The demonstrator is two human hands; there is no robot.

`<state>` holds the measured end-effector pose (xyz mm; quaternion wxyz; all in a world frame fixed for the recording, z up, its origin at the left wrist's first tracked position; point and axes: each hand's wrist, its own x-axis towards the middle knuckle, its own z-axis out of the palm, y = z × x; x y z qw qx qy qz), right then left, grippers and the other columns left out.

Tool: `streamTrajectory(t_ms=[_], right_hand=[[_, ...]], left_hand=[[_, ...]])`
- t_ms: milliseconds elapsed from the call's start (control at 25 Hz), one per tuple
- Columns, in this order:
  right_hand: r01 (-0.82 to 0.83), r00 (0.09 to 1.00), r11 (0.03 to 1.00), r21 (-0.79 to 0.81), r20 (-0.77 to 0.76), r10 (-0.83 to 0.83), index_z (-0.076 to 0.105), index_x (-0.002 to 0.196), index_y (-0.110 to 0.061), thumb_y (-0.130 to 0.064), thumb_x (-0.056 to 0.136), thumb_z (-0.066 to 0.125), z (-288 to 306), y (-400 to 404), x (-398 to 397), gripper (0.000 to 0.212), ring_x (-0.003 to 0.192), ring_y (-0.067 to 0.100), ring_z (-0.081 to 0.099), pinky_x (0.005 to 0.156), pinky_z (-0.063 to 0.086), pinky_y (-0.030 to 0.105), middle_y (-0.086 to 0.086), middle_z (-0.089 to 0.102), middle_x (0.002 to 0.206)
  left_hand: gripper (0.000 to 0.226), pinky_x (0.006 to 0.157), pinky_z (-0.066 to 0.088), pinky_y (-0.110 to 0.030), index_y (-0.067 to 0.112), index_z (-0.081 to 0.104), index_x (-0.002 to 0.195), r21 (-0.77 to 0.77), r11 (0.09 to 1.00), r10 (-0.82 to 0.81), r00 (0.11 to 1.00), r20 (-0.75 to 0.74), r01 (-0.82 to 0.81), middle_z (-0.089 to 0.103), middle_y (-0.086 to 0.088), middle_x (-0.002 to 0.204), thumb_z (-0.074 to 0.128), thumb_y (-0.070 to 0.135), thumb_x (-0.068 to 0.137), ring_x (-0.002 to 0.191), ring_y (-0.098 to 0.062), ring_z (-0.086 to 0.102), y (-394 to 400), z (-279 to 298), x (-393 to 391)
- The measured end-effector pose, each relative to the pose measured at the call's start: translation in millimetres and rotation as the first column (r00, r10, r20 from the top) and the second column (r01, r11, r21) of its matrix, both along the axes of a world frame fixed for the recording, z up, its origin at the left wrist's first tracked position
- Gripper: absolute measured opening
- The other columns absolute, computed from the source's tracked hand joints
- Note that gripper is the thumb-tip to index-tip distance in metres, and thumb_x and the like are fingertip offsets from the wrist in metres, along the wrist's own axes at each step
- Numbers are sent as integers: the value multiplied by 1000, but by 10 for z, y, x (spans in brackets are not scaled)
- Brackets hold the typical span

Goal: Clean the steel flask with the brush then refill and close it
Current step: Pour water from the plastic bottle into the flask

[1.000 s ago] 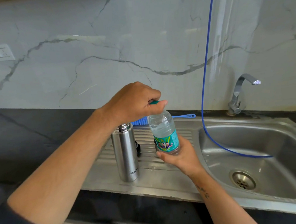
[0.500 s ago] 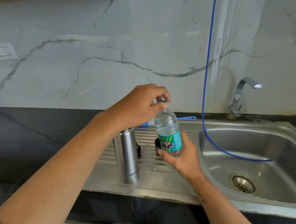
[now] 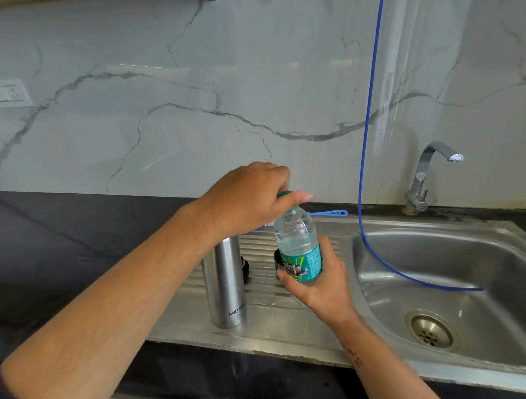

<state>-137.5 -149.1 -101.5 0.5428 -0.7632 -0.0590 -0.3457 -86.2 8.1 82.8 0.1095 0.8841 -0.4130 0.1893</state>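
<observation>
The flask (image 3: 225, 283) reads "MILTON". The right hand (image 3: 319, 284) holds a teal-labelled bottle (image 3: 296, 247); the left hand (image 3: 249, 200) pinches its cap (image 3: 284, 194).

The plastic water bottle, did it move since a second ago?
Barely. The left hand keeps its fingers round the green cap, shifting its grip between pictures as if twisting. The right hand still holds the clear plastic water bottle. The steel flask stayed upright on the draining board.
</observation>
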Motion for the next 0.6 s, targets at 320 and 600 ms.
streamTrajectory(t_ms=[320, 600], right_hand=[[9, 1000, 1000, 27, -24, -8, 58, 110, -15, -15, 68, 96, 19, -24, -17, 56, 79, 10, 73, 66, 58, 24, -9, 73, 91], [1, 1000, 999, 35, -18, 0, 58, 110, -13, -13, 69, 95, 7, 13, -16, 56, 79, 4, 70, 66, 54, 16, -16, 71, 94]], left_hand=[[40, 55, 46, -26, 16, 69, 75, -482, 876, 7, 999, -33, -22, 64, 4, 59, 74, 54, 87, 52, -8, 54, 137, 44, -100], [19, 59, 54, -22, 18, 68, 96, -877, 416, -44, 958, -282, -239, 75, 0, 78, 82, 28, 87, 64, -18, 73, 1224, -231, 47]])
